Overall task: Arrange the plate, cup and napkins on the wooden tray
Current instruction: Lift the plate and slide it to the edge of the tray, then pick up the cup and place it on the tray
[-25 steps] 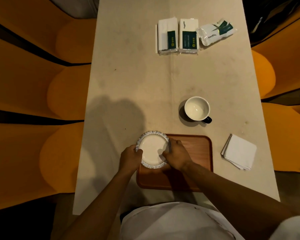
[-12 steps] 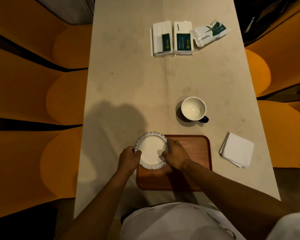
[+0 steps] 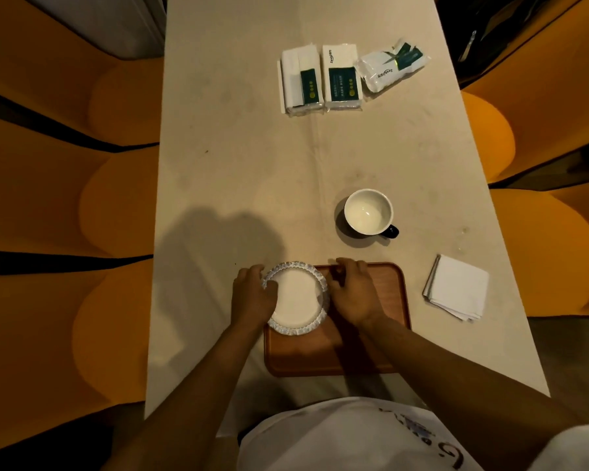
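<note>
A small white plate point(image 3: 296, 300) with a patterned rim sits over the far left corner of the wooden tray point(image 3: 371, 351), partly overhanging its edge. My left hand point(image 3: 252, 297) grips the plate's left rim and my right hand point(image 3: 352, 294) holds its right rim, resting on the tray. A white cup point(image 3: 368, 212) with a dark handle stands on the table beyond the tray. A stack of folded white napkins point(image 3: 456, 287) lies to the right of the tray.
Three tissue packs point(image 3: 337, 76) lie at the far end of the long beige table point(image 3: 235, 164). Orange seats point(image 3: 65, 205) run along both sides of it.
The plate has stayed at the tray's far left corner with both hands on it; my right fingers have opened out a little along the rim. The view has shifted slightly.
</note>
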